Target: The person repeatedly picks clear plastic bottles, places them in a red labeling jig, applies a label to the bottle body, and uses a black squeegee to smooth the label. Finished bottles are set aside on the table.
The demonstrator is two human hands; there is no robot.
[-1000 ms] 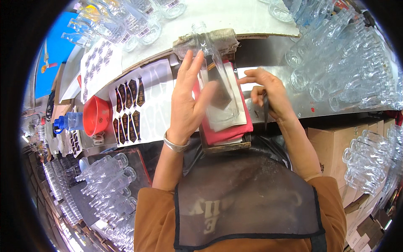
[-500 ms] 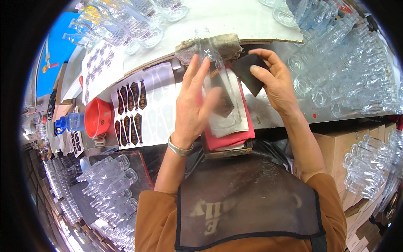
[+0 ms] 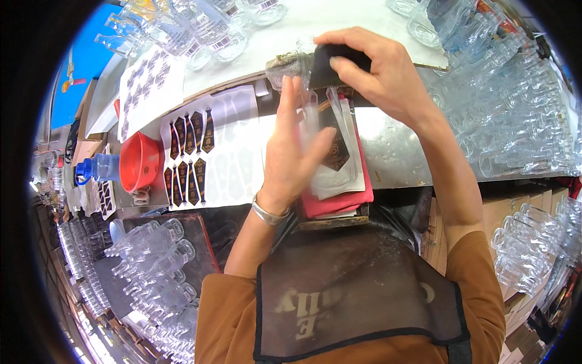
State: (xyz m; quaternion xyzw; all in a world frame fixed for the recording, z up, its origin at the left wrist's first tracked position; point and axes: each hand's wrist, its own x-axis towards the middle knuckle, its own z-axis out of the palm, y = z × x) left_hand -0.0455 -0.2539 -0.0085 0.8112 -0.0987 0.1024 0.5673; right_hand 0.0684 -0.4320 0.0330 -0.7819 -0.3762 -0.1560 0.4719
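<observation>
A clear glass bottle (image 3: pixel 347 176) lies with its base toward me on a stack of white paper (image 3: pixel 359 145) and red cloth (image 3: pixel 367 193). Its neck end rests at a rolled grey rag (image 3: pixel 284 71). On the bottle sits a dark tie-shaped decal (image 3: pixel 333 141) with gold marks. My right hand (image 3: pixel 388 76) grips a thin black scraper (image 3: pixel 341 60) over the neck, which it mostly hides. Along the bottle's left side is my left hand (image 3: pixel 294 145), fingers stretched out and thumb apart, slightly blurred; it seems to steady the glass.
Left of the bottle lies a sheet of tie-shaped decals (image 3: pixel 233 151), near a red bowl (image 3: pixel 140 162) and a blue-capped plastic jug (image 3: pixel 100 168). Glass bottles crowd the back left (image 3: pixel 200 30) and right (image 3: pixel 509 103). More stand low at the left (image 3: pixel 154 261).
My right hand has swung up and left, bringing the black scraper from beside the bottle onto its neck. My left hand stays along the bottle's left side.
</observation>
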